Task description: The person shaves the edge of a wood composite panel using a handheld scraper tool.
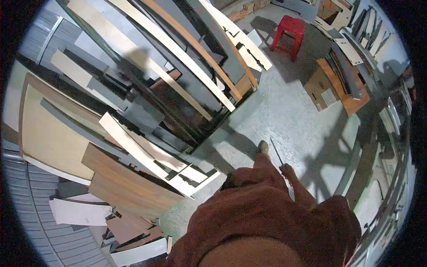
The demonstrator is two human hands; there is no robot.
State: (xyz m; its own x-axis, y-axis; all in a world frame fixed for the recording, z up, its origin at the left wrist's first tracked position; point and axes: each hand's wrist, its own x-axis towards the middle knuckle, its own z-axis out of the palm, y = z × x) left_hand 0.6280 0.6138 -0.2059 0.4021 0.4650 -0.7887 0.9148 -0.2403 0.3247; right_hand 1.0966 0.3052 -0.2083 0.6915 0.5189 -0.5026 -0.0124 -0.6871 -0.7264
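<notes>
My right hand (pixel 288 171) hangs by my side, fingers closed around a thin, pale, straight strip (pixel 276 151) that points forward and down over the grey concrete floor (pixel 289 115). My forearm comes out of a dark red garment (pixel 267 213) that fills the bottom of the view. One foot (pixel 263 147) shows just left of the strip. My left hand is hidden behind my body.
A large leaning stack of wooden boards and panels (pixel 147 89) fills the left and centre. A red plastic stool (pixel 289 29) stands at the far end. A cardboard box (pixel 322 86) with boards on it sits to the right; more panels line the right wall (pixel 382 147).
</notes>
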